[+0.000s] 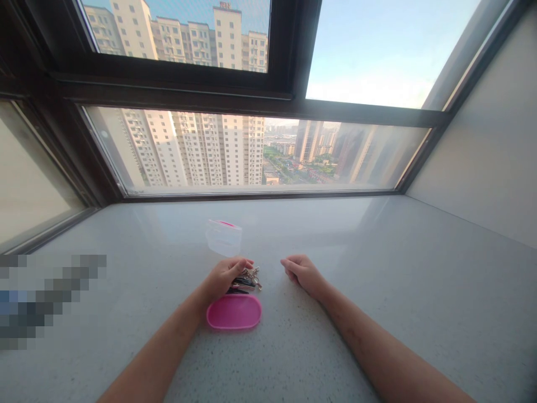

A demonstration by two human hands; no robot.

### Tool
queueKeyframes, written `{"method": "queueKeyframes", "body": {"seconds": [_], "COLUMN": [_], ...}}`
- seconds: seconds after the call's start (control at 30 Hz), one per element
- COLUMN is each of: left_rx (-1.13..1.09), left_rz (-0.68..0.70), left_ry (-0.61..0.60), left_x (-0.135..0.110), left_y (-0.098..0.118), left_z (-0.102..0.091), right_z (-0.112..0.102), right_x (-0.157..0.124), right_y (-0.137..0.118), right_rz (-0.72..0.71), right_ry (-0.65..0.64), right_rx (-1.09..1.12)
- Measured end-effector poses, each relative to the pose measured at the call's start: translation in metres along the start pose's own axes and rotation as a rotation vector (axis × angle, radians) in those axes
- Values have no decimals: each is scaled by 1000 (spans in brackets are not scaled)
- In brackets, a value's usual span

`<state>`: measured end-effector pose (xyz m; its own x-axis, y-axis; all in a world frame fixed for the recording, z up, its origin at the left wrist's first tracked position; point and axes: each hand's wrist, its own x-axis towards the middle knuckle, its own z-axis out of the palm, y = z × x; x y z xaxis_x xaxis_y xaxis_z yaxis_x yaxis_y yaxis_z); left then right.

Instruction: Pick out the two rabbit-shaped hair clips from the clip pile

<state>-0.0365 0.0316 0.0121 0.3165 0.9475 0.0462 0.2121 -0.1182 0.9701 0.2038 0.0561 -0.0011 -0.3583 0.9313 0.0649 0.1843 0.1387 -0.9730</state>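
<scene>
My left hand [226, 275] curls over the left side of a small pile of dark and gold-coloured metal pieces [250, 279]. Their exact kind is too small to make out, and part of the pile is hidden under the fingers. Just below it lies a shallow pink oval tray [235, 313] with a raised rim. My right hand [302, 274] rests on the pale speckled counter to the right of the pile, apart from it. Its fingers are folded in, and nothing shows between them. Beyond my left hand is a clear plastic zip bag [225, 237] with a pink strip at its top.
The speckled counter [377, 313] reaches to a dark-framed window [260, 106] at the back. A white wall [482, 145] borders it on the right. At the far left, a pixelated patch [37, 302] hides whatever lies there. Tall buildings stand outside.
</scene>
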Motion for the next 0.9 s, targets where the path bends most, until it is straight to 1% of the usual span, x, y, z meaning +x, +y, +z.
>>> {"method": "queueKeyframes", "body": {"seconds": [0.07,0.17,0.23,0.3,0.4,0.57,0.63,0.77,0.9], "left_rx": [33,127,174,217,263,354,311,131,2], "left_rz": [39,110,136,139,97,102,90,50,3], "left_ry": [55,181,203,190,166,40,6,-68,-76], "left_x": [-1,-1,0,0,1,0,-2,-4,-5], "left_y": [3,5,4,2,-1,0,4,12,19], "left_z": [-2,-5,-6,-7,-7,-6,-4,2,8], "right_z": [0,0,0,0,0,0,0,0,1], "right_x": [0,1,1,1,1,1,0,0,0], "right_y": [1,2,2,1,-2,-4,-5,-5,-5], "right_rz": [4,1,-4,-7,1,8,9,-2,2], "right_ry": [-3,-3,2,8,0,0,1,-6,-2], "right_rx": [4,9,5,0,9,4,-1,5,8]}}
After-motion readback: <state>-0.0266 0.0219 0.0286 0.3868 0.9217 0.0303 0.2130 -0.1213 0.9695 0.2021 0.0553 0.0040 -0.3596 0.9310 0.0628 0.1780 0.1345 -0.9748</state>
